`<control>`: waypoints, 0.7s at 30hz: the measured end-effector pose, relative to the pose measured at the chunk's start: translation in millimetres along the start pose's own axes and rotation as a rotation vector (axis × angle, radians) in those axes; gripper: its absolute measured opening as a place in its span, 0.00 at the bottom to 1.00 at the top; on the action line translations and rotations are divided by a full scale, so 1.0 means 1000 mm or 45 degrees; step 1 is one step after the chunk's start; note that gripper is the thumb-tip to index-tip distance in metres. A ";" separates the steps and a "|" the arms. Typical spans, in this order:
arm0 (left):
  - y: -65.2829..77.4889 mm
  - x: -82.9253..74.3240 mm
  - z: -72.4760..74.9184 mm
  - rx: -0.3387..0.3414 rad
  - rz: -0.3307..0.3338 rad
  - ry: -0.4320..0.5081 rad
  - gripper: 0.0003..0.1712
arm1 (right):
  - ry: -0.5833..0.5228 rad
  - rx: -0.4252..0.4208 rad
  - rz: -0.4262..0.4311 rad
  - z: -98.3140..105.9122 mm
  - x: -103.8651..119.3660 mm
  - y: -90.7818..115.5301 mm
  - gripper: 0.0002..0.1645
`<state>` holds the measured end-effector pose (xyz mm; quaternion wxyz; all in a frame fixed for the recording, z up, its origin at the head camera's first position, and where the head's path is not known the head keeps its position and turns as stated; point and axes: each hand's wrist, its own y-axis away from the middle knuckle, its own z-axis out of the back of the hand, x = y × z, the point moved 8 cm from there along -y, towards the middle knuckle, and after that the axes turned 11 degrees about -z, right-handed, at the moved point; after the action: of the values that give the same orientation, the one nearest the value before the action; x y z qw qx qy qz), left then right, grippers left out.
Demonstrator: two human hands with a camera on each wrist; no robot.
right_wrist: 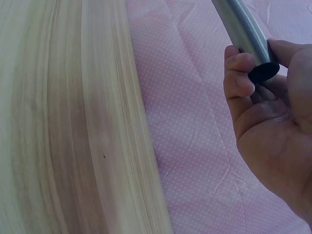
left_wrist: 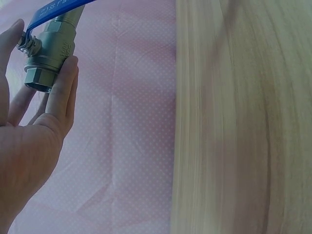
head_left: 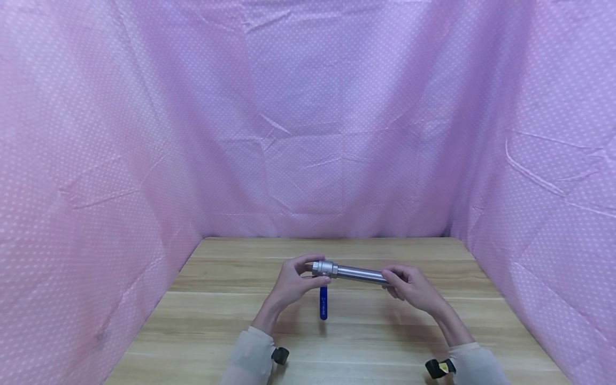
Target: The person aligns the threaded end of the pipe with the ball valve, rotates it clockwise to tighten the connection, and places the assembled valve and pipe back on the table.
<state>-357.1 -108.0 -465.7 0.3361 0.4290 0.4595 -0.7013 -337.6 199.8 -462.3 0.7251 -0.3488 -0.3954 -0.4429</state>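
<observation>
A metal ball valve point(head_left: 325, 268) with a blue lever handle point(head_left: 323, 303) is held above the table by my left hand point(head_left: 294, 282), thumb on the near side and fingers on the far side. In the left wrist view the hexagonal open end of the valve point(left_wrist: 51, 51) faces the palm. A straight steel pipe point(head_left: 361, 274) extends from the valve's right end. My right hand point(head_left: 411, 287) grips the pipe's far right end between thumb and curled fingers. The right wrist view shows the pipe's hollow end point(right_wrist: 263, 72) pointing toward the palm.
The wooden table point(head_left: 385, 353) lies below both hands. Pink dotted cloth point(head_left: 308, 133) hangs behind it and along both sides. Black wrist devices point(head_left: 437, 368) sit at the cuffs of the pale sleeves.
</observation>
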 end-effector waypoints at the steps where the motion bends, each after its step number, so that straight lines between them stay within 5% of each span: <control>1: 0.000 0.000 0.000 0.002 -0.001 0.001 0.33 | 0.000 -0.001 -0.006 0.000 0.000 0.000 0.16; 6: 0.000 0.000 0.000 -0.004 -0.004 -0.002 0.33 | -0.019 -0.022 -0.037 0.001 -0.002 0.000 0.09; 13: 0.000 0.000 0.000 -0.021 -0.002 0.014 0.34 | -0.068 -0.067 -0.052 0.000 -0.004 0.000 0.20; 21: -0.002 0.003 0.001 -0.026 -0.001 0.013 0.33 | -0.045 -0.097 -0.012 0.001 -0.001 -0.001 0.19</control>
<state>-359.7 -108.4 -467.4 0.3378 0.4290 0.4684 -0.6946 -338.7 200.9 -462.0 0.7020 -0.3821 -0.3927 -0.4549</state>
